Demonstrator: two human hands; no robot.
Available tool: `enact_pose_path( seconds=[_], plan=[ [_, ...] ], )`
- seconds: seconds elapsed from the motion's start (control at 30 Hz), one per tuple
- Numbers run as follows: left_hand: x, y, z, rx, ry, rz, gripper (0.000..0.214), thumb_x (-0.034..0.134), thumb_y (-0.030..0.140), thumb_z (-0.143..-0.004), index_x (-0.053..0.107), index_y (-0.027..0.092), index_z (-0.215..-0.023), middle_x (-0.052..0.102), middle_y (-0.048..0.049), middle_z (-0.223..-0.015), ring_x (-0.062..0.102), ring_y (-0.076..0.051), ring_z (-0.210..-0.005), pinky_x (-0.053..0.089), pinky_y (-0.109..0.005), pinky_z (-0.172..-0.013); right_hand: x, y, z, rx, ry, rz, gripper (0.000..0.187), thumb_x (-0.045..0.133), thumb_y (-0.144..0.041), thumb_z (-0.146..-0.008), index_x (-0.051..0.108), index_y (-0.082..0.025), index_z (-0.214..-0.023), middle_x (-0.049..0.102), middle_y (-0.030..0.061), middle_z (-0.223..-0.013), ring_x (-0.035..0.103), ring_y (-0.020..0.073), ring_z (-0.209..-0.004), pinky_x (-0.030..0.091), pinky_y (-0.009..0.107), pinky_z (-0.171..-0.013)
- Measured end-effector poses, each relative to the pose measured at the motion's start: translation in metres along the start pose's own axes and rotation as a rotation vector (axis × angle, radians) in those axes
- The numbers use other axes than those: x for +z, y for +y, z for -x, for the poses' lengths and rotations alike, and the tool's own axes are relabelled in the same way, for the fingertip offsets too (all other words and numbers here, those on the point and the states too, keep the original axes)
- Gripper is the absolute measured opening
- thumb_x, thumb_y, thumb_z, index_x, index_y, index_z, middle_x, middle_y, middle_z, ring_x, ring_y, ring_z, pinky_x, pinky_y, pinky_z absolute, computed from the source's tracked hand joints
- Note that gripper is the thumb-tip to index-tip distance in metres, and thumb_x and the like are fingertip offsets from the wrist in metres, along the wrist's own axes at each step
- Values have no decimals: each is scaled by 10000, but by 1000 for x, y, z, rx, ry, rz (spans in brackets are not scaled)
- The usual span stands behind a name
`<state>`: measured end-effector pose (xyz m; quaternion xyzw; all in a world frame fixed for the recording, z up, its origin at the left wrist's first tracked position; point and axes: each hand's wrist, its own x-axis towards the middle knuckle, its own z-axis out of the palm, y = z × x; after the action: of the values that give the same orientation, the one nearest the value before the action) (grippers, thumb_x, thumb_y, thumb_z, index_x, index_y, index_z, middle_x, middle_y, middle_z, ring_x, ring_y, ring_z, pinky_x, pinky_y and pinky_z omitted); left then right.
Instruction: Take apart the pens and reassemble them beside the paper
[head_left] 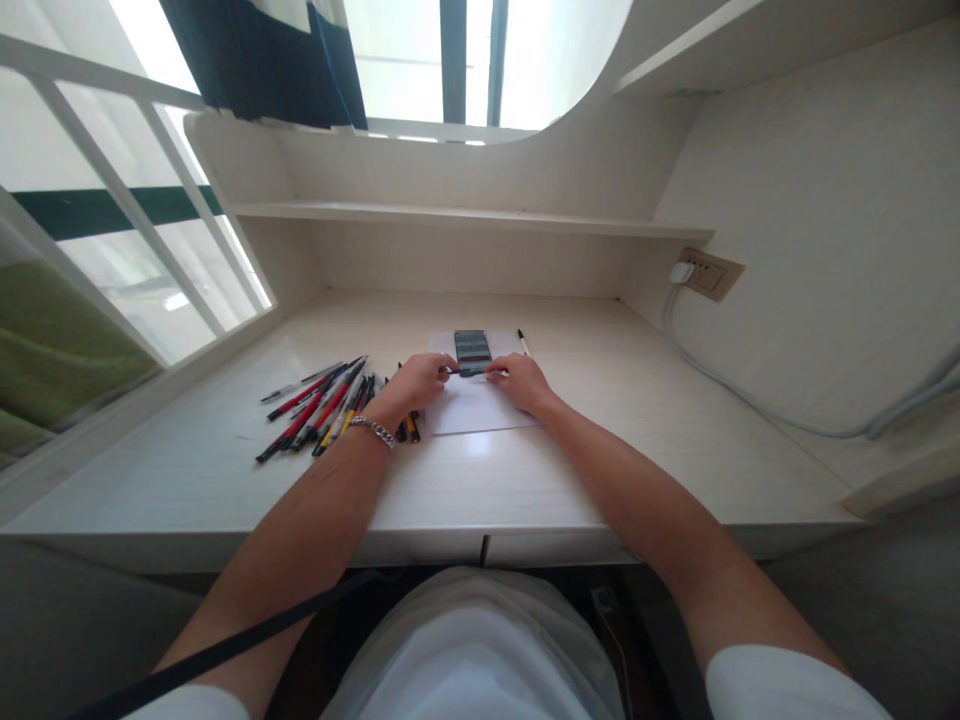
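Observation:
My left hand [422, 382] and my right hand [523, 380] face each other over a white sheet of paper [480, 412]. Between their fingertips lies a slim dark pen [472, 372], level from side to side, pinched at one end by each hand. Just beyond it, on the paper, is a dark flat rectangular object [472, 346] whose kind I cannot make out. To the right of that rests a white pen with a black tip [523, 341], near my right fingers. My left wrist and forearm partly cover a group of pens.
A loose pile of pens [319, 408] in red, black, yellow and clear lies left of the paper on the pale desk [675, 470]. A shelf [480, 214] runs along the back. On the right wall, a plug sits in a socket [712, 274], its cable [750, 405] trailing down.

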<state>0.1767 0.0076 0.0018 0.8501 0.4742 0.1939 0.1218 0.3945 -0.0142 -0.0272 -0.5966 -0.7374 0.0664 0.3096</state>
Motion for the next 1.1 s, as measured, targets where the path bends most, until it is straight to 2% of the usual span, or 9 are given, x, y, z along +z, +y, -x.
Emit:
enact_pose_path(
  seconds=[0.13, 0.23, 0.43, 0.63, 0.77, 0.97, 1.1],
  plan=[
    [1, 2, 0, -8, -1, -7, 360, 519, 135, -830, 712, 183, -1129, 741, -88, -1008, 662, -191, -892, 484, -242, -779, -2, 3, 0, 23, 1, 54, 205, 711, -265, -799, 770, -223, -991, 710, 91, -964, 612, 208, -875, 448, 305, -826],
    [2, 3, 0, -12, -1, -18, 364, 512, 128, -828, 715, 182, -1126, 742, -84, -989, 662, -181, -873, 479, -231, -757, -7, 2, -1, -2, 51, -22, 260, 729, -216, -775, 744, -208, -1035, 708, 65, -967, 620, 178, -825, 463, 290, -805],
    [7, 2, -1, 5, 3, -22, 361, 519, 145, -831, 721, 191, -1126, 741, -91, -983, 665, -191, -875, 482, -240, -775, -14, -5, 3, -105, 67, -173, 178, 708, -185, -792, 740, -188, -968, 726, 45, -947, 635, 154, -789, 471, 268, -784],
    [8, 1, -1, 29, -6, -20, 344, 523, 163, -838, 725, 191, -1115, 743, -90, -955, 667, -192, -866, 483, -239, -769, -12, -8, 3, -136, 28, -155, 103, 656, -167, -824, 747, -191, -867, 736, 33, -901, 641, 157, -829, 456, 255, -797],
    [3, 0, -1, -4, -6, -47, 355, 523, 149, -829, 724, 190, -1118, 741, -91, -995, 663, -197, -880, 484, -248, -777, -19, -4, 1, -58, 12, -110, 112, 648, -171, -827, 749, -184, -872, 738, 35, -873, 637, 153, -805, 448, 250, -773],
    [2, -4, -1, -1, 13, -39, 358, 514, 140, -821, 726, 185, -1106, 744, -81, -969, 658, -182, -857, 485, -238, -772, -19, -2, 4, -34, -124, 6, 98, 675, -202, -808, 766, -202, -847, 739, 34, -897, 630, 160, -824, 433, 242, -753],
    [3, -1, -1, 5, -5, -43, 364, 513, 143, -825, 719, 188, -1122, 742, -84, -1007, 659, -191, -884, 484, -244, -777, -12, -5, 5, -18, -154, 67, 119, 683, -247, -814, 774, -218, -884, 739, 43, -945, 633, 171, -856, 431, 241, -760]
  ],
)
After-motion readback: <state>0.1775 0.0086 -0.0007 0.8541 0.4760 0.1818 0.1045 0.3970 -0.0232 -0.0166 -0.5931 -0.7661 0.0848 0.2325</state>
